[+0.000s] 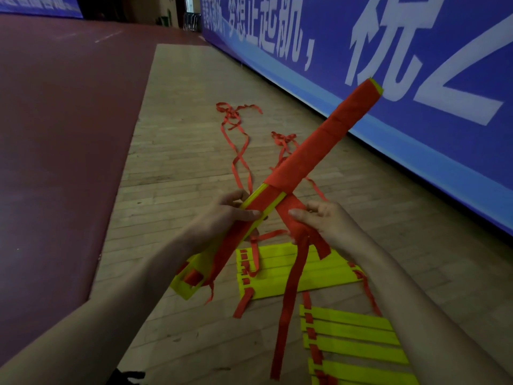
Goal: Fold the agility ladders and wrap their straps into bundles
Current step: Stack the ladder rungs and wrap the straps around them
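Red webbing strap (290,290) is pinched in the curled grip of the right hand (322,220), just beside the stick-like bundle of stacked yellow plastic rungs (319,145), apparently so that the next turn can be laid tight. The bundle is clasped by the left hand (236,215) below its wrapped upper part and angled up off the wooden floor (180,151), which leaves room for winding. Beneath, flat yellow ladder sections (294,273) are spread, with loose red straps (238,151) trailed beyond, not yet bundled.

A blue banner (327,79) with big white characters runs along the right; pale wooden flooring (180,140) fills the centre, dark red flooring (55,120) the left.
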